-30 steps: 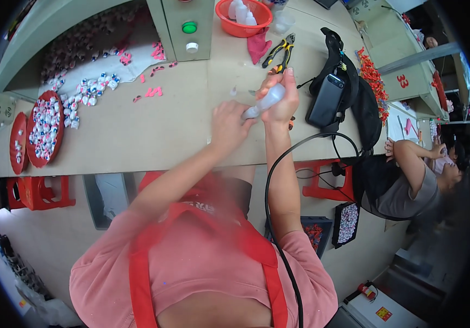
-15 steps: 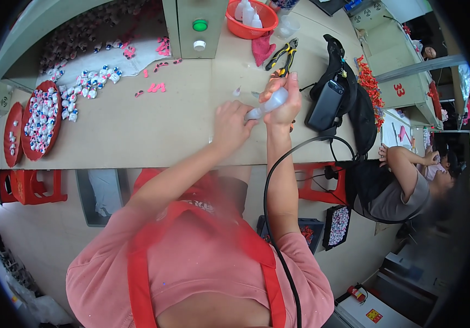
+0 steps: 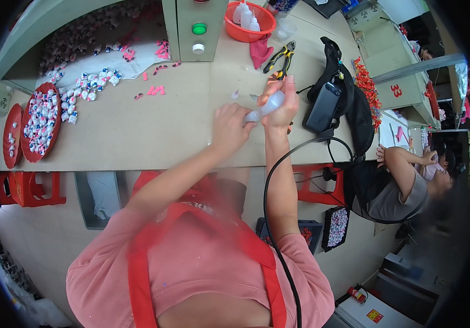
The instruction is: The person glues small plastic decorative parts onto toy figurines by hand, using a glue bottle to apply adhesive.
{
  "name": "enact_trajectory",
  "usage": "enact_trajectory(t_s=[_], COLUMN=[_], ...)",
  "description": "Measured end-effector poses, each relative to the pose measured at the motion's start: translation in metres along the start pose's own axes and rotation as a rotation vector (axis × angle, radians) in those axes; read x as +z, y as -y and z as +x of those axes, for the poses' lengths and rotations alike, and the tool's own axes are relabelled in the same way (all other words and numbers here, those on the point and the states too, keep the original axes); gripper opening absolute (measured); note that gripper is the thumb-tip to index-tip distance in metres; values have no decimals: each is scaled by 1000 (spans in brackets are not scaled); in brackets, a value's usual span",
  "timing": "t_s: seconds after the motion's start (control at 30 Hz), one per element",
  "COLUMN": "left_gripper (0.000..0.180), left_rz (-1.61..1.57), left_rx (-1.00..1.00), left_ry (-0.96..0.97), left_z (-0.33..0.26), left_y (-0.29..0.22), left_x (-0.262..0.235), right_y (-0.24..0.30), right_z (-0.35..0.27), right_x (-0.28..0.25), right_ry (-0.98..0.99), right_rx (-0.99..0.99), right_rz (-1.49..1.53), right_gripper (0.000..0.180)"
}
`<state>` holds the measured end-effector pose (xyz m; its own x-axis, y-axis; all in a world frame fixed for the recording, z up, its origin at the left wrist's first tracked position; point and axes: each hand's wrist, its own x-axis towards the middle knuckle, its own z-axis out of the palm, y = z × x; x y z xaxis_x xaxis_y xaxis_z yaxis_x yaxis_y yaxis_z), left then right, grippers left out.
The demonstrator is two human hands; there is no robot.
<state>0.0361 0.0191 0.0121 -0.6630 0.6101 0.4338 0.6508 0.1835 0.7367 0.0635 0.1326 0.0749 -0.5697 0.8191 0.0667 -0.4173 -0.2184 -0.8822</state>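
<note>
A small translucent squeeze bottle (image 3: 273, 102) lies tilted across my right hand (image 3: 284, 115), whose fingers wrap around its body. At the bottle's narrow end, the fingers of my left hand (image 3: 229, 126) are closed in a pinch; what exactly they grip there is partly hidden. Both hands hover over the front half of the beige table (image 3: 158, 128). A tiny pale pointed piece (image 3: 235, 95) lies on the tabletop just beyond my left hand. Past my right hand are pliers with black and yellow handles (image 3: 282, 61).
Left stand red trays (image 3: 56, 131) of small white-and-blue figures, beside loose figures (image 3: 90, 85) and pink pieces (image 3: 157, 90). An orange basket (image 3: 236, 34) holds white bottles. A black bag (image 3: 358, 117) with a phone (image 3: 323, 106) lies right. A co-worker (image 3: 391, 191) sits farther right.
The whole view has shifted very slightly. Both hands keep nearly the same hold on the bottle.
</note>
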Motion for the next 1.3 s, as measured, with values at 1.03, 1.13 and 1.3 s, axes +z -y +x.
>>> enact_trajectory(t_s=[1.03,1.13,1.3], left_gripper=[23,23,23], left_rz=[12,11,-3], left_rx=[-12,-11,-12], left_ry=[10,8,5], left_z=[1,0,0], left_y=[-2,-1,-1], left_x=[0,0,1], right_y=[5,2,5], right_z=[-1,0,1], right_x=[5,3,2], right_ry=[-108,-108,-111], right_rx=[36,19,0], right_rz=[39,83,85], right_gripper=[47,46,47])
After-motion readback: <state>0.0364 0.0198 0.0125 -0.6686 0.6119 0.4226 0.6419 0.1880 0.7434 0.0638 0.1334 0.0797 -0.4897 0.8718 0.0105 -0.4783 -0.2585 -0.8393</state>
